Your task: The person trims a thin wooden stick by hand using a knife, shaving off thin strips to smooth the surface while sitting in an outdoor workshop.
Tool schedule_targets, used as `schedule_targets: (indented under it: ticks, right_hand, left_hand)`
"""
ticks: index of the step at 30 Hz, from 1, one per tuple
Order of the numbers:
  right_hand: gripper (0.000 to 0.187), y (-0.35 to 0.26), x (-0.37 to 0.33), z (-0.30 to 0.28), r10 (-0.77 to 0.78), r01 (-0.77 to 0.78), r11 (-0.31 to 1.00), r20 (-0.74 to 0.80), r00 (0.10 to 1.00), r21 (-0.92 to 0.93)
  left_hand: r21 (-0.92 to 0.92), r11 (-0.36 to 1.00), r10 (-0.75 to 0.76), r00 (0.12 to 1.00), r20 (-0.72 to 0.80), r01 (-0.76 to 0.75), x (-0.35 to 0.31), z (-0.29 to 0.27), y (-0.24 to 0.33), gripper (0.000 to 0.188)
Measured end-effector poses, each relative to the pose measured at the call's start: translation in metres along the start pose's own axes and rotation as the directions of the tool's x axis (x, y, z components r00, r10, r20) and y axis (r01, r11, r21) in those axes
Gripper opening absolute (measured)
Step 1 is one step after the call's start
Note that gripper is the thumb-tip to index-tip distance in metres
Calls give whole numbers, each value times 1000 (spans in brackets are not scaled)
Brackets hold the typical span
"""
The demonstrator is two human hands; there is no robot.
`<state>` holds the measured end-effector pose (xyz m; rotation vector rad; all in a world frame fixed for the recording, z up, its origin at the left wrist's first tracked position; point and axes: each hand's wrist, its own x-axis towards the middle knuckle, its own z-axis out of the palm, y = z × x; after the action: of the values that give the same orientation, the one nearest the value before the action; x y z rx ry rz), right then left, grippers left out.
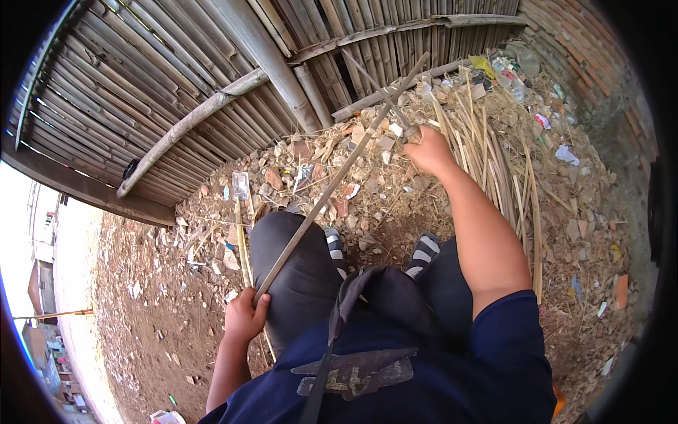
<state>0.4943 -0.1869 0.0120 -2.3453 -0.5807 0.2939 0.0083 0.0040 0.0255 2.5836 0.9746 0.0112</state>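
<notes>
My left hand (246, 316) is closed around the lower end of a long bamboo strip (332, 187), beside my left knee. The strip slants up and to the right, past the knee, toward the bamboo wall. My right hand (429, 150) grips the thick end of what looks like a long knife (372, 79), its narrow length pointing up and left. Knife and strip cross a little beyond that hand; whether they touch I cannot tell. Right of my right hand lies a loose bundle of split bamboo strips (487, 155). More pale strips (243, 244) lie on the ground by my left leg.
A wall of bamboo slats (176, 78) with round poles (272, 60) rises ahead. At the right stands a brick wall (586, 49). Stones, broken brick and litter (519, 78) cover the earth ground (162, 283). My sandalled feet (424, 253) rest between my bent knees.
</notes>
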Motion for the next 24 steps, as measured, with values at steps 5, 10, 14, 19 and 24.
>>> schedule_targets:
  ticks: [5, 10, 14, 19, 24]
  right_hand:
    - [34, -13, -16, -4, -176, 182, 982, -95, 980, 58]
    - [29, -20, -28, -1, -249, 249, 968, 145, 957, 20]
    - [24, -51, -48, 5, -372, 411, 911, 361, 855, -34]
    - [21, -68, -65, 14, -475, 588, 797, 457, 752, -138]
    - [26, -41, -48, 25, -398, 473, 873, 388, 832, -118]
  left_hand:
    - [150, 988, 85, 957, -277, -44, -12, 20, -1, 34]
    - [128, 991, -20, 981, -191, 45, -15, 13, 21, 36]
    - [-38, 998, 38, 994, -98, -41, -17, 8, 8, 39]
    - [-332, 943, 38, 973, 227, 41, -24, 9, -25, 48]
    - [-464, 856, -17, 911, 412, 226, -22, 5, -33, 46]
